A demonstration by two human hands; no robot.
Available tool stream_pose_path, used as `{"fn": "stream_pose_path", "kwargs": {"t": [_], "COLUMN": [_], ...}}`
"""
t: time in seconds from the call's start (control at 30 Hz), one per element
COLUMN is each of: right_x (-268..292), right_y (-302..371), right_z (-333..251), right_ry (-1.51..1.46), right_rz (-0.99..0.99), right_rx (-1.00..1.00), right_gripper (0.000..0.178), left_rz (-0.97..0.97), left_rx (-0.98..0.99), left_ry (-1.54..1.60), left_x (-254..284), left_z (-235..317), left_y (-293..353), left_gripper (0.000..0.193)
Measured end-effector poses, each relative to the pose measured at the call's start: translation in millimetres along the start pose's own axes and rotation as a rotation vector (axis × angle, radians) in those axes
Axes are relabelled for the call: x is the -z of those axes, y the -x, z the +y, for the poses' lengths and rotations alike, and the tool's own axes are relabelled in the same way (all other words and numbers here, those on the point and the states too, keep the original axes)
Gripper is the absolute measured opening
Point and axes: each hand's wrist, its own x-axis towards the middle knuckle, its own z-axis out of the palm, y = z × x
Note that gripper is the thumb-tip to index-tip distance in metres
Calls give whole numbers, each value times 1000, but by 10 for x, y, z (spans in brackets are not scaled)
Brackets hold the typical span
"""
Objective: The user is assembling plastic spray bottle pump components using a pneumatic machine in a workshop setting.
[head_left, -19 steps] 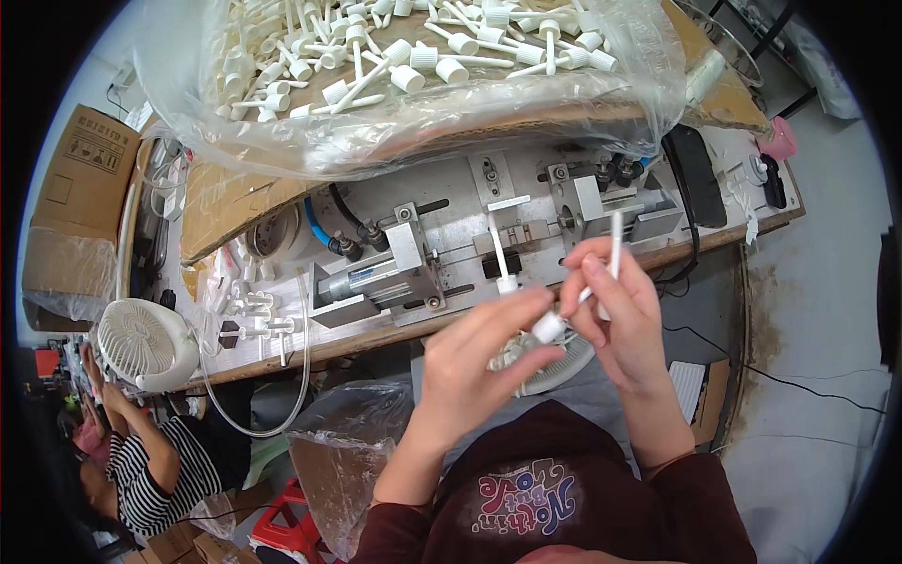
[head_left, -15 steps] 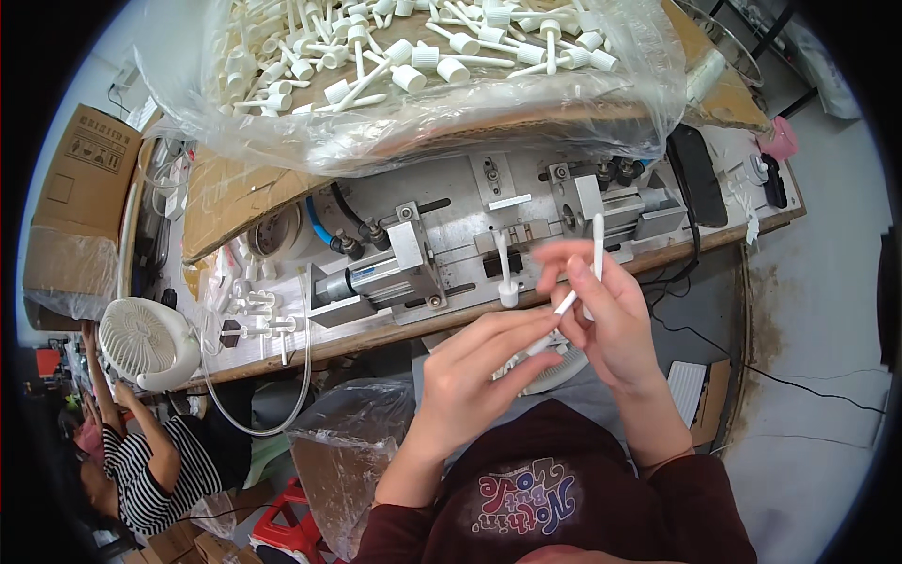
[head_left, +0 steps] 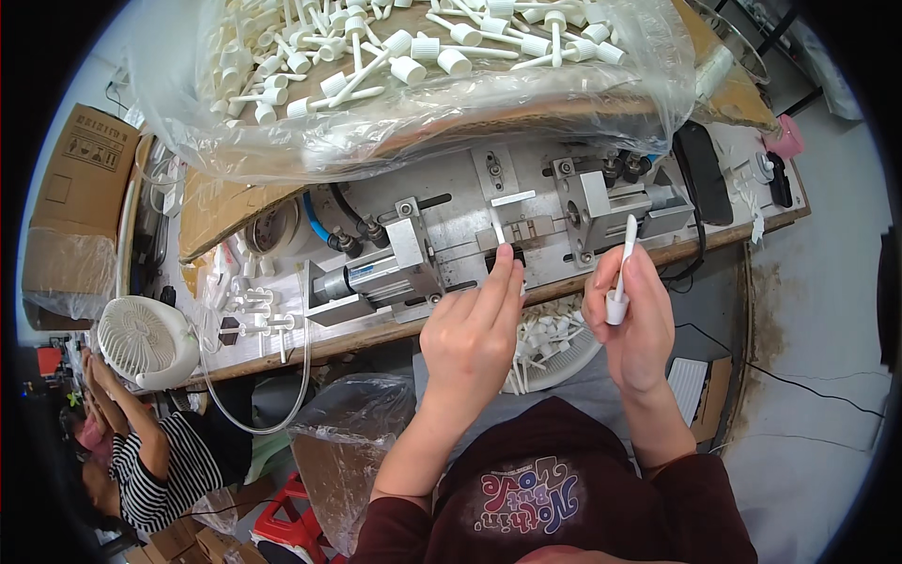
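My left hand (head_left: 474, 315) reaches to the front edge of the metal fixture. Its fingers are pressed together on a white capped stick (head_left: 498, 224), whose thin end points away from me over the small clamp block (head_left: 528, 229). The fingers hide most of its cap. To the right, clear of the fixture, my right hand (head_left: 641, 324) is closed around a second white capped stick (head_left: 616, 305). That one stands nearly upright, cap down and rounded tip up. Metal cylinders, a left one (head_left: 381, 268) and a right one (head_left: 625, 209), flank the block.
Behind the fixture, a plastic-lined cardboard tray (head_left: 413, 141) holds many white capped sticks. A white basket (head_left: 575, 376) of small white parts sits below the bench edge. A white fan (head_left: 147, 343), clear tubing (head_left: 303, 395) and a person in a striped top (head_left: 178, 470) are at left.
My hands were together over a white stick and have moved apart. The left has gone onto the capped stick at the fixture; the right has moved right, keeping a capped stick.
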Motion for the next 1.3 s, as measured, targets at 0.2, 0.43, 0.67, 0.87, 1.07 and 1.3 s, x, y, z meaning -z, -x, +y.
{"fn": "stream_pose_path", "kwargs": {"t": [0.2,0.43,0.67,0.87,1.07,1.3], "right_x": [75,20,-100,-566,-736,-1011], "right_y": [-34,22,-157,-832,-2125,-2500], "right_z": [-53,-165,-98,-432,-740,-754], "right_ry": [421,147,-3,412,1322,1741], "right_rz": [-5,16,-117,-61,-174,-463], "right_rx": [301,-23,-172,366,848,407], "right_gripper": [34,20,15,17,40,63], "left_rz": [-33,-62,107,176,57,8], "left_rx": [10,39,-7,138,134,24], "left_ry": [-9,22,534,461,283,82], "left_x": [34,71,288,376,101,3], "left_z": [3,-1,74,15,-15,-40], "left_y": [-51,-64,-61,-2,78,4], "left_gripper": [31,31,36,37,29,28]}}
